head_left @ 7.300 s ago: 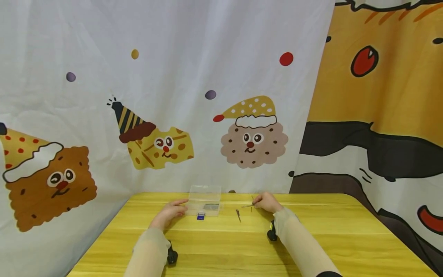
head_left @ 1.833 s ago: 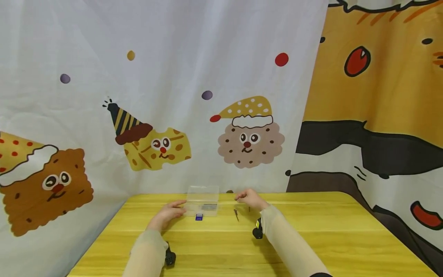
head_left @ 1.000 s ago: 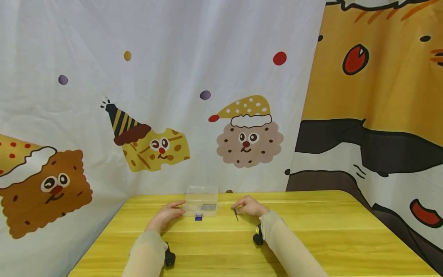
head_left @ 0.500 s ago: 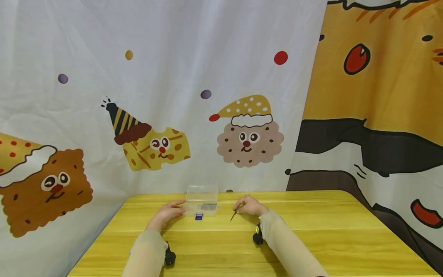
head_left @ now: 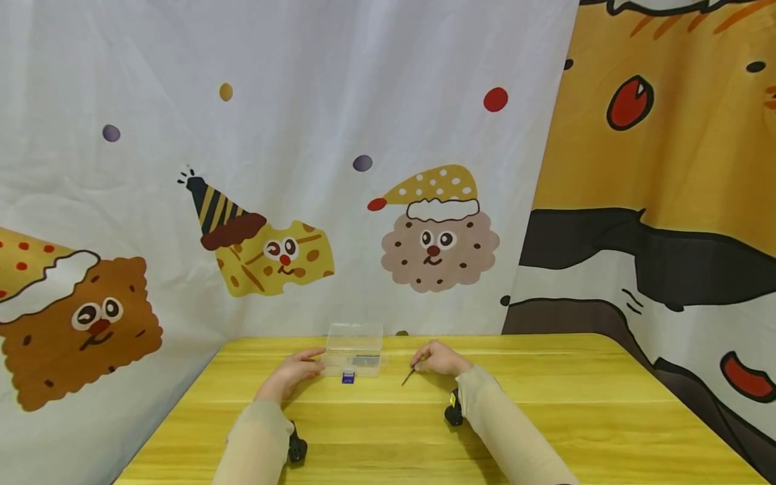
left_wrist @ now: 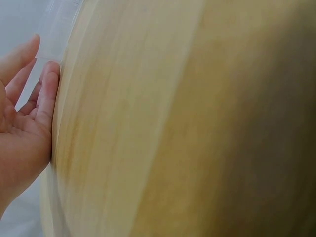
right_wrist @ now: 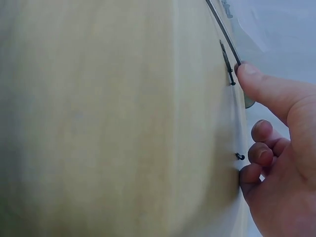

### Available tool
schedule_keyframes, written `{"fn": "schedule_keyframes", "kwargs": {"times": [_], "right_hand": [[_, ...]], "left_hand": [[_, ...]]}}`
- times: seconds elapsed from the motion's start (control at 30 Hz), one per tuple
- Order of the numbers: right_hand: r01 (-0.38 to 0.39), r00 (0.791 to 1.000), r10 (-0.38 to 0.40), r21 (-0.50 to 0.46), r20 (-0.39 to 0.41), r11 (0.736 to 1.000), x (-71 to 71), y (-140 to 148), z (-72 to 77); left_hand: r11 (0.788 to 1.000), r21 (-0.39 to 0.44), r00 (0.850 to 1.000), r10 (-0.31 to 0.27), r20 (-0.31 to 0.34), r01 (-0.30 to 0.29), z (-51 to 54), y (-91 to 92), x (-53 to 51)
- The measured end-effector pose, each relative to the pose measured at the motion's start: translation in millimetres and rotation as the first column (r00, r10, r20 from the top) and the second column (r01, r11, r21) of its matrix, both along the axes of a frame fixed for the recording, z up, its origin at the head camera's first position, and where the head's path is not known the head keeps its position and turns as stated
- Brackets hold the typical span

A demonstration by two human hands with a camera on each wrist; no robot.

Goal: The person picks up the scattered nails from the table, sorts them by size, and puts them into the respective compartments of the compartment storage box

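A clear plastic box stands at the back of the table with its lid raised. My left hand rests at the box's left side, fingers fairly straight; the left wrist view shows its fingertips by the clear plastic. Right of the box, my right hand pinches a thin dark metal rod between thumb and index finger, the rod slanting down toward the left in the head view. Below it in the right wrist view lie a slim dark pointed piece and a small dark screw-like piece.
A small blue and white piece sits at the box's front. Something flat and grey shows in the box's right part. A printed curtain hangs behind the wooden table.
Earlier my right hand held a silvery rod farther right. It moved left to a dark piece lying on the table and now pinches a dark rod, its slant turned. My left hand stayed by the box.
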State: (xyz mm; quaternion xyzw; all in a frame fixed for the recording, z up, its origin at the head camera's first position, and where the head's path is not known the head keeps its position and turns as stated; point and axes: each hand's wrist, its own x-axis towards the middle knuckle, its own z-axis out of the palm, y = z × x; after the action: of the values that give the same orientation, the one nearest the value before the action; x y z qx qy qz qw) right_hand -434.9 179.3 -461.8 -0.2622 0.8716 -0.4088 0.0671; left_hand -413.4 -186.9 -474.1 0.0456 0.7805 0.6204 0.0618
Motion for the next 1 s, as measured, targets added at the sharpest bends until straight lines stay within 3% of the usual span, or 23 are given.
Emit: {"fn": "schedule_keyframes", "kwargs": {"times": [0.23,0.5,0.6,0.83,1.0], "right_hand": [[-0.004,1.000,0.004,0.019,0.004,1.000,-3.0,2,3.0],[0.084,0.996,-0.085,0.012,0.030,0.996,-6.3,7,11.2],[0.099,0.995,-0.099,-0.008,0.013,0.995,-9.5,7,15.7],[0.137,0.991,-0.136,-0.031,0.016,0.990,-11.5,6,26.0],[0.138,0.990,-0.138,-0.031,0.006,0.990,-15.8,6,32.9]], "left_hand": [[1.000,-0.002,1.000,0.001,0.017,-0.001,-0.1,-0.9,1.3],[1.000,0.014,1.000,-0.014,0.021,0.014,1.3,-0.1,-0.3],[1.000,0.015,1.000,-0.023,0.018,0.022,2.3,-0.4,-0.6],[0.999,0.023,0.999,0.027,0.021,-0.027,-0.5,1.1,-1.3],[1.000,0.028,1.000,0.008,0.022,-0.009,0.3,0.7,-0.6]]}}
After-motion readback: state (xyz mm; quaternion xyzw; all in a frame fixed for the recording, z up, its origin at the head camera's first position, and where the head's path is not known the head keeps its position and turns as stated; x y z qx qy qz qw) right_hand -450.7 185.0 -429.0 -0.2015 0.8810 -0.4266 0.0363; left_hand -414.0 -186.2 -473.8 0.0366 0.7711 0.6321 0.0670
